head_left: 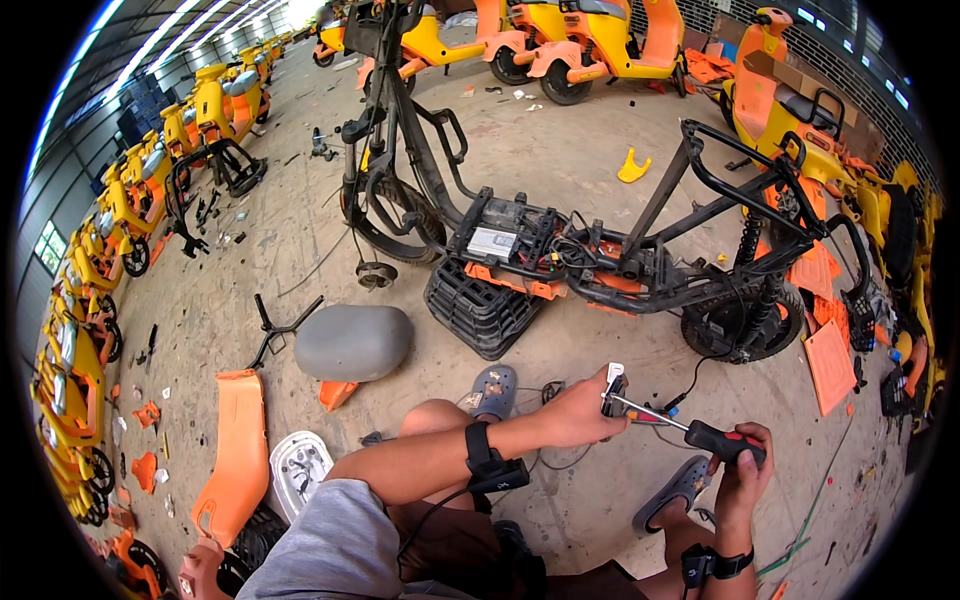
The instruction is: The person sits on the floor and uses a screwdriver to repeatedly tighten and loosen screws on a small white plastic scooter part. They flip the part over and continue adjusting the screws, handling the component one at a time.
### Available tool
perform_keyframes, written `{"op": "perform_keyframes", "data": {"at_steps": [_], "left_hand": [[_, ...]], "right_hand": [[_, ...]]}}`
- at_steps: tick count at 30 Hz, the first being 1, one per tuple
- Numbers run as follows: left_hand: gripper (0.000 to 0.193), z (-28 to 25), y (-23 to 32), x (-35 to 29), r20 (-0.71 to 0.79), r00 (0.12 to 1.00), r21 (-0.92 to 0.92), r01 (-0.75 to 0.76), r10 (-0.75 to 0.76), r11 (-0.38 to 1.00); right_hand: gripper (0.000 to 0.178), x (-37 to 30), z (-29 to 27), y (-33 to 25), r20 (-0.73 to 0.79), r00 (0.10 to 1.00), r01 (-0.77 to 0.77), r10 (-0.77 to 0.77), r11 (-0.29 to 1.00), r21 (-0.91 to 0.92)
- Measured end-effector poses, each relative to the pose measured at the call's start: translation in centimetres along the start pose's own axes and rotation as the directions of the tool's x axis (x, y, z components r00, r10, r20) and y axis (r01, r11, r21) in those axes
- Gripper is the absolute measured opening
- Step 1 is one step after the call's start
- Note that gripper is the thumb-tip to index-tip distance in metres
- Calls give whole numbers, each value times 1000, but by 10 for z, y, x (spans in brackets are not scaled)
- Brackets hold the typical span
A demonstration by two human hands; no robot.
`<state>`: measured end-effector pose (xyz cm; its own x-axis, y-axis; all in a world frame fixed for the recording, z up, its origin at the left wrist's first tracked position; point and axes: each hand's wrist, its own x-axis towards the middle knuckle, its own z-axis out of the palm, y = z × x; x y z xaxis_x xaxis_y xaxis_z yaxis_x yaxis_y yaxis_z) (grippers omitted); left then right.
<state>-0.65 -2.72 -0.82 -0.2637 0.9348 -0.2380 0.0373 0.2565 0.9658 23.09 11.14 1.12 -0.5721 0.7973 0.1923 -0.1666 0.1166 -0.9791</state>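
Observation:
My left hand (578, 412) is closed round a small part with a white top and dark body (614, 376); its exact kind is too small to tell. In my right hand (745, 474) is a screwdriver (712, 438) with a black and red handle. Its shaft points up and left, and the tip meets the small part. Beyond my hands stands a stripped scooter frame (640, 280), black, with wheels on and wiring exposed. A black cable runs from near the rear wheel (745, 322) down toward my hands.
A grey scooter seat (354, 343) lies left of my knees, near an orange panel (236, 450) and a white tray-like part (300, 470). A black basket (485, 305) sits under the frame. Yellow-orange scooters (605, 45) line the back and left; loose panels (830, 365) lie at right.

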Motion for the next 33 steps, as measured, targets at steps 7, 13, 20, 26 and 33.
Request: {"op": "perform_keyframes", "data": {"at_steps": [7, 13, 20, 26, 33], "left_hand": [[46, 2, -17, 6, -95, 983, 136, -141, 154, 981], [47, 4, -23, 8, -116, 974, 121, -180, 194, 976], [43, 4, -18, 8, -112, 977, 115, -168, 181, 979], [43, 4, -18, 8, -130, 976, 131, -156, 173, 979], [43, 5, -22, 7, -156, 969, 129, -172, 191, 977]], "right_hand": [[52, 0, 2, 0, -1, 1000, 4, -4, 1000, -13], [52, 0, 2, -1, -16, 1000, -27, 27, 1000, 7], [55, 1, 2, 1, -24, 1000, 6, -6, 1000, 2], [55, 1, 3, -2, -25, 1000, -17, 17, 1000, 16], [49, 2, 4, -2, -40, 996, -77, 80, 996, 54]]}}
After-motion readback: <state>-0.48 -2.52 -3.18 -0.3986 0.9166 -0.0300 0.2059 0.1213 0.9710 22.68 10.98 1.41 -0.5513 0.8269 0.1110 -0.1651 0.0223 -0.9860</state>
